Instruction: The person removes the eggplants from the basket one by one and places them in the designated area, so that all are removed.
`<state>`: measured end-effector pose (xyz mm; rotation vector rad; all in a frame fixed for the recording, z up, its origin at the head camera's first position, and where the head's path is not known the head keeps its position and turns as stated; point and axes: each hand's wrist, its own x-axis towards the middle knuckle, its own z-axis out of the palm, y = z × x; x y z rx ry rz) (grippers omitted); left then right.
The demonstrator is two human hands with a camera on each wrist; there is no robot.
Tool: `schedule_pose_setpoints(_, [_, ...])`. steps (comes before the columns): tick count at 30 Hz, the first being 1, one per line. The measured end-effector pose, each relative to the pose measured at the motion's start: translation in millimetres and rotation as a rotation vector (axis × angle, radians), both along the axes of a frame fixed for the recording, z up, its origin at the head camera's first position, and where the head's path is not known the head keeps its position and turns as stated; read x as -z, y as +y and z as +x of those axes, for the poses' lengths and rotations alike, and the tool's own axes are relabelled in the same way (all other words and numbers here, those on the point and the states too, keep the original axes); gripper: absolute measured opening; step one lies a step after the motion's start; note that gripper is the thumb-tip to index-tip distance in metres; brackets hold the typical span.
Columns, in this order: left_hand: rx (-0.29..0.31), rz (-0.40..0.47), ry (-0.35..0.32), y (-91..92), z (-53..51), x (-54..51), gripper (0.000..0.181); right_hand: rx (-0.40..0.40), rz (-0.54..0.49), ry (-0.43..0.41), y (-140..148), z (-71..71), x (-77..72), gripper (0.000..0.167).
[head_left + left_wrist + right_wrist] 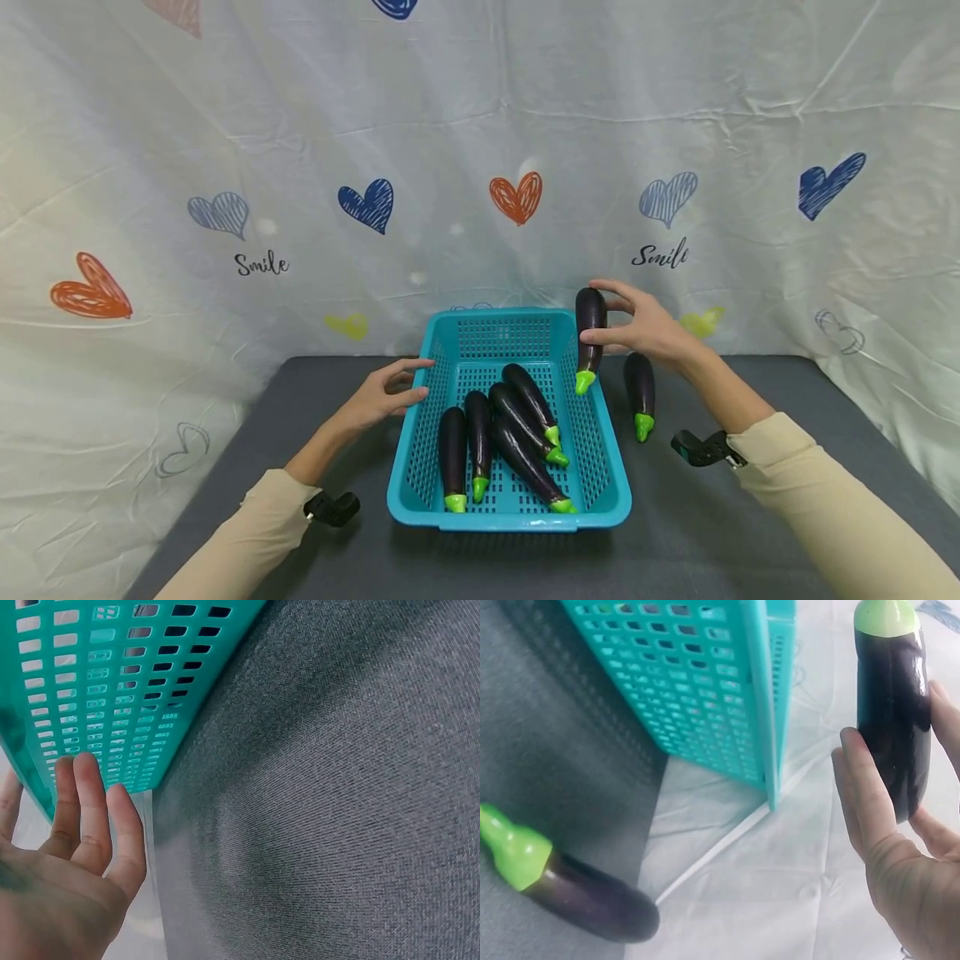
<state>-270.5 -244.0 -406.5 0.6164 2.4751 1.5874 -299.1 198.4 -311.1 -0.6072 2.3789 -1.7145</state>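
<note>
Between the thumb and fingers of my right hand [641, 323] is a dark purple eggplant [590, 333], held upright above the basket's right rim, its green stem end pointing down in the head view. The right wrist view shows this same eggplant [892, 712] gripped along its sides. My left hand [382, 390] touches the left side of the teal basket [510, 523], fingers extended; in the left wrist view its fingertips lie against the slotted wall. Several eggplants [453, 454] lie inside the basket, stems mostly toward the near side.
Another eggplant [640, 392] lies on the dark grey table [720, 517] just right of the basket. Behind the table hangs a white cloth [450, 125] printed with hearts and "Smile". Each wrist carries a small black device [332, 508].
</note>
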Motion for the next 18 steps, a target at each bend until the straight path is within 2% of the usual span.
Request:
schedule_pose_setpoints(13, [0.004, 0.007, -0.005, 1.7, 2.0, -2.0, 0.052, 0.052, -0.017, 0.064, 31.5, 7.2, 12.6, 0.084])
schedule_pose_setpoints(18, [-0.005, 0.001, -0.006, 2.1, 3.4, -2.6, 0.052, 0.075, -0.044, 0.058, 43.5, 11.5, 16.4, 0.084])
